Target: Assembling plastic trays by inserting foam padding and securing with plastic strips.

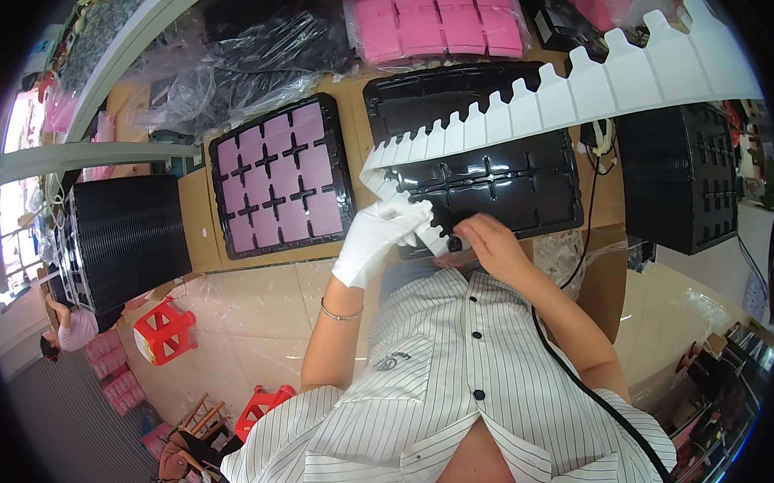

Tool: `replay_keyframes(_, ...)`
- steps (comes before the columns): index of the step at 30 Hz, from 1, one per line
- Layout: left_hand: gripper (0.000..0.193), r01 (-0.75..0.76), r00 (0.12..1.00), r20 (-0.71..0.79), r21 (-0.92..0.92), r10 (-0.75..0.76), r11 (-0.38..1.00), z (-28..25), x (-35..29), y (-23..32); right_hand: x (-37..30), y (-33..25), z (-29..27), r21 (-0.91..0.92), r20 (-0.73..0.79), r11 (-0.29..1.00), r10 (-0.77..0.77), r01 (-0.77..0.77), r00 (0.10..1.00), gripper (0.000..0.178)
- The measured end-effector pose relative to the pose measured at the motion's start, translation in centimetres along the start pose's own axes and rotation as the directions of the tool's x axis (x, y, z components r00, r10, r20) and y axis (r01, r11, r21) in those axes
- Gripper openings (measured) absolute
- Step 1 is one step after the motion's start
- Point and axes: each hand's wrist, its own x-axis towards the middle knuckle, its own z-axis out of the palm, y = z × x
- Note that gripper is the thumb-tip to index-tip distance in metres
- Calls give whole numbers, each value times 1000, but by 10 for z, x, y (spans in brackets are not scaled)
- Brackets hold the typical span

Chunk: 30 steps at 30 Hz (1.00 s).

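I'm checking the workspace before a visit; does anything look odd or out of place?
Mild oddities: the left hand, holding the notched white strip, wears a white glove while the right hand is bare, and crumpled clear plastic lies untidily beyond the pink-filled tray. I see no clear spill or damage.

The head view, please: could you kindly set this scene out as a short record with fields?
Left hand: white-gloved, holding the white notched strip
Right hand: bare, beside the strip's lower end; contact unclear
Left tray: black, with pinkish panels
Right tray: black, glossy, partly behind the strip
Far side: pink bundle in clear plastic
Far left: black stack
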Motion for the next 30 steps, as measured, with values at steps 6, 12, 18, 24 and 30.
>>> replay_keyframes(6, 20, -19, 994, -102, 110, 30, 994, -1, 2, -8, 24, -23, -1, 711, 296, 533, 366, -459, 883, 9)
replay_keyframes(12, 21, -81, 979, -180, 63, 91, 995, -9, 2, -10, 42, -26, 7, 730, 309, 478, 407, -488, 860, 16)
replay_keyframes(18, 16, -188, 949, -272, -77, 161, 979, -20, 10, -25, 57, -32, 15, 450, -4, 881, 166, -146, 986, 10)
replay_keyframes(24, 14, -255, 832, -524, -66, 184, 965, -46, 28, -35, 117, -1, 8, 422, 96, 904, 35, -72, 995, 11)
replay_keyframes(30, 12, -263, 851, -483, -52, 206, 963, -50, 32, -17, 217, 98, 32, -28, -189, 1000, -17, 12, 982, 8)
